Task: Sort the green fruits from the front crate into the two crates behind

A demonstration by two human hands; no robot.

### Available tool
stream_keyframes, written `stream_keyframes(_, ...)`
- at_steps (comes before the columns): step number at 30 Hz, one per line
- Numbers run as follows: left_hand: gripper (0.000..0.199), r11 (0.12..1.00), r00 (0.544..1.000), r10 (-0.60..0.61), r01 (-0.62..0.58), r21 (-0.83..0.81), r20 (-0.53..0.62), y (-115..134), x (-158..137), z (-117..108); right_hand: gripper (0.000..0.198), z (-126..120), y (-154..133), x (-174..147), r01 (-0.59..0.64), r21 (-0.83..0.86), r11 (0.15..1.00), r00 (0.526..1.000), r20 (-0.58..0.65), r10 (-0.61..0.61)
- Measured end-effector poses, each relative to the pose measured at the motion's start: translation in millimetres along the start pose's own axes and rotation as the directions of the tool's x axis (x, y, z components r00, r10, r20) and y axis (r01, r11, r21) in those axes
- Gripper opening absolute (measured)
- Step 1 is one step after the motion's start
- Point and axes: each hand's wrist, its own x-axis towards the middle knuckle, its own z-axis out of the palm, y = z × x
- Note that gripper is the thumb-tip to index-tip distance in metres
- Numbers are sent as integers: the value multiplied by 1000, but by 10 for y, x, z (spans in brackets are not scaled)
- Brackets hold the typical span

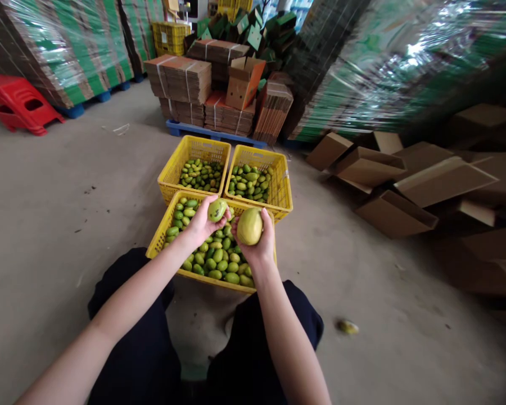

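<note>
Above the front yellow crate (162, 229), my left hand (200, 223) has its fingers wrapped round a small green mango (216, 210) with dark spots on its skin. Close beside it, my right hand (262, 247) grips a larger, yellowish-green mango (249, 226). The two mangoes are apart. Below my hands, many green mangoes (217, 264) fill the crate, partly covered by my hands and forearms. Two more yellow crates stand just behind it, the left one (168, 179) and the right one (283, 179), each holding smaller-looking green fruit.
Bundled flat cartons (181, 79) sit on a blue pallet (215, 134) beyond the crates. Open cardboard boxes (405, 214) are heaped at right. A red stool (19, 104) stands far left. One damaged-looking fruit (347, 326) lies on the floor at right. Wrapped pallet stacks (405, 73) rise behind.
</note>
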Motion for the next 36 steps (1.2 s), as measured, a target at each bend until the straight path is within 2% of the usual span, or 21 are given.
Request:
stream_keyframes(3,35,998,999,26,-28,-63,-33,-31,54,-3,34,-9,26,44,-41,-17,999,998,-44,40)
stream_keyframes(8,37,993,994,-68,59,-105,-81,-31,87,-20,36,-54,53,103,-69,-25,997,997,-24,69)
stream_keyframes(13,47,993,991,-63,50,-108,-122,24,38,15,37,-63,8,72,-134,-35,990,989,-73,131)
stream_keyframes(15,39,995,990,-51,39,-92,-131,38,25,32,37,-40,-10,27,-136,-23,990,989,-55,135)
stream_keyframes(18,18,998,988,19,-26,-48,-152,33,15,36,35,0,-9,-35,-52,-32,998,999,-17,52)
stream_keyframes(21,16,996,986,74,-82,-46,-149,16,10,11,33,25,10,-63,56,-6,998,998,-13,-56)
stream_keyframes(23,17,997,987,52,-60,-47,-152,8,11,-10,31,32,19,-67,76,21,997,997,-22,-75)
stream_keyframes(27,27,999,991,16,-20,-27,-131,-19,37,-29,28,32,41,-41,55,36,998,998,-13,-55)
stream_keyframes(33,25,994,992,106,-108,-31,-69,-94,75,-16,43,-17,123,69,57,55,997,997,-49,-54)
stream_keyframes(36,26,997,998,46,-48,-67,-35,-82,60,-17,44,-43,125,82,-15,48,999,1000,-9,15)
